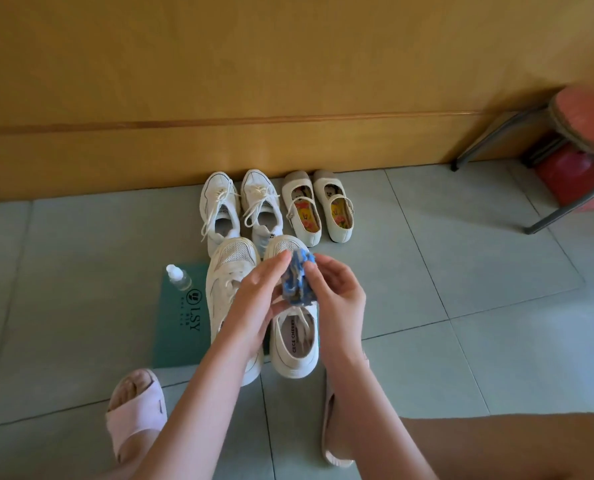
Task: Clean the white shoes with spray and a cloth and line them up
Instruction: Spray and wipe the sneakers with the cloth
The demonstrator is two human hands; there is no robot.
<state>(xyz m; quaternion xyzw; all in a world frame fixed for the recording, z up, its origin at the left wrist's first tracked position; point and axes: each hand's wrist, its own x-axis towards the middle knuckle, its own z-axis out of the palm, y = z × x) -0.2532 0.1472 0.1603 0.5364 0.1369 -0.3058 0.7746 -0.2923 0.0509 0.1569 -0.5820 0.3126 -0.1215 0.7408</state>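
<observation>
A crumpled blue and white cloth (298,279) is held between both hands above two white sneakers. My left hand (254,303) pinches its left side and my right hand (337,292) grips its right side. Below them, the left sneaker (231,271) and the right sneaker (293,348) lie side by side with toes toward the wall, on a green mat (181,327). A small clear spray bottle (178,277) lies at the mat's far left corner. Another white laced pair (240,206) and a cream strap pair (318,204) stand in a row against the wall.
A wooden wall panel (219,98) runs along the back. A red stool (579,140) with metal legs stands at the right. My feet in pink slippers (136,407) are on the grey tiled floor at the bottom, and my knee fills the lower right.
</observation>
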